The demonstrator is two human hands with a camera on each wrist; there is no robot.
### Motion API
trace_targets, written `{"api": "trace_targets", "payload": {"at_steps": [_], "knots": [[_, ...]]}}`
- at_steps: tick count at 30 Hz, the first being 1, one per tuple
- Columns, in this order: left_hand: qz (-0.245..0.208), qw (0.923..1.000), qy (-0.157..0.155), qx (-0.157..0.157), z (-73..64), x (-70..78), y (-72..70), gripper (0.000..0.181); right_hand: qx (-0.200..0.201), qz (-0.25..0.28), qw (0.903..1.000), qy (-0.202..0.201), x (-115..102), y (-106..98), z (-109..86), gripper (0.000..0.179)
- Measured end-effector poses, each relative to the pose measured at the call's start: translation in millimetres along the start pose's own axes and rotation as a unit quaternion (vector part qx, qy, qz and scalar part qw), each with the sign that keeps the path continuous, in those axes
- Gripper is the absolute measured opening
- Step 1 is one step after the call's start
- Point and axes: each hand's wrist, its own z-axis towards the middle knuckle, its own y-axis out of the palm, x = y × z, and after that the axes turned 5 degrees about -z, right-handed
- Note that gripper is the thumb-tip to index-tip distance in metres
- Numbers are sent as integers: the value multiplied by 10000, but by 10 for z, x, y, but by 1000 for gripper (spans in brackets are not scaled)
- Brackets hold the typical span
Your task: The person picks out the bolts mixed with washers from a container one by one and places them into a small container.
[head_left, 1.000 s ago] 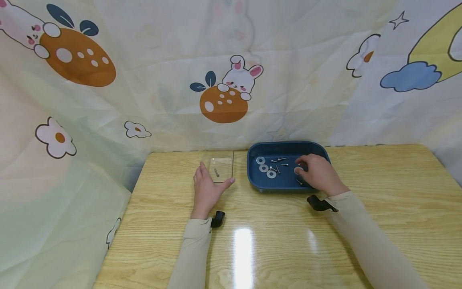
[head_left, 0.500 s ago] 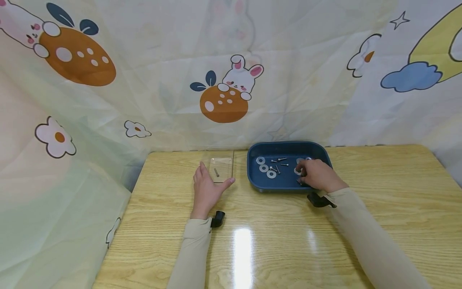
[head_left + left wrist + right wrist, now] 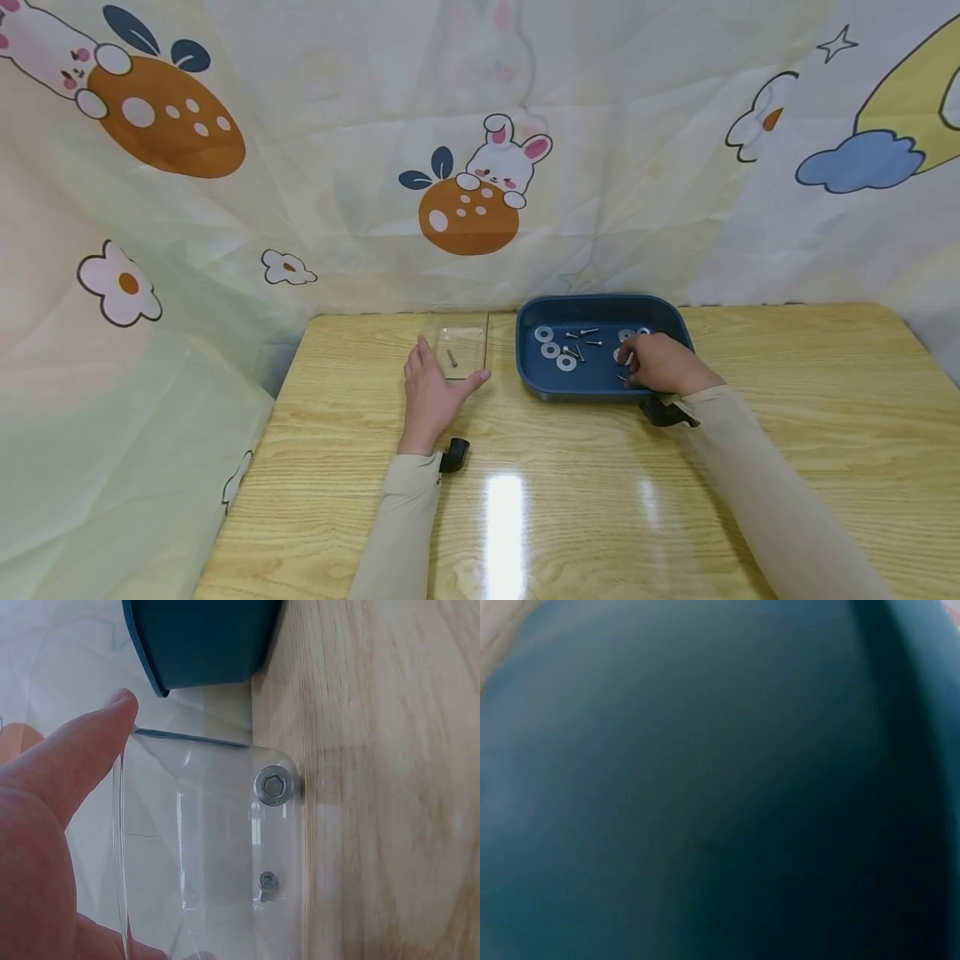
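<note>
A clear plastic box (image 3: 470,343) stands on the table with a small screw (image 3: 452,358) in it. My left hand (image 3: 431,392) holds the box from the near side, thumb at its right corner and fingers along its left. In the left wrist view a hex-socket head (image 3: 274,786) shows through the wall. A smaller similar shape (image 3: 268,882) lies beyond it, perhaps a reflection. My right hand (image 3: 667,365) is inside the blue tray (image 3: 592,392), its fingers curled and pinching a small screw (image 3: 622,379) that its fingertips partly hide.
Several flat washers (image 3: 551,350) and loose screws (image 3: 592,342) lie in the left and middle of the tray. Another washer (image 3: 626,335) is just beyond my right hand. A printed cloth (image 3: 337,208) hangs behind the wooden table (image 3: 570,500). The right wrist view is blurred.
My right hand has lowered slightly toward the tray's near side, and its fingers have closed in at the small screw. The left hand and box keep their place.
</note>
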Motion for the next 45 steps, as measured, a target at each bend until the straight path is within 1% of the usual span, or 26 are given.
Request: {"api": "trace_targets", "payload": {"at_steps": [6,13,16,23,26,30,39,45], "knots": [[-4,10000,18,-4,7,5,4,130,-33,10,10000,30,-10,-11,-14,25],[-7,10000,15,16,4,-3,7,129,67,12,9998,202,-2,8,4,10],[-19,10000,10,14,2,1,4,129,114,-28,9998,165,3,6,0,8],[2,10000,47,14,-10,22,-2,128,220,-105,9997,-1,14,0,-16,11],[-32,10000,69,18,-18,32,-4,128,376,-164,9991,-55,19,8,-22,13],[4,10000,81,25,-21,20,-6,128,688,-203,9974,-88,18,32,-32,13],[43,10000,16,7,-22,-1,-6,130,1334,-258,9906,-125,7,98,-43,6],[38,10000,47,8,-16,3,-4,130,1588,-148,9872,18,-40,114,-49,9]]}}
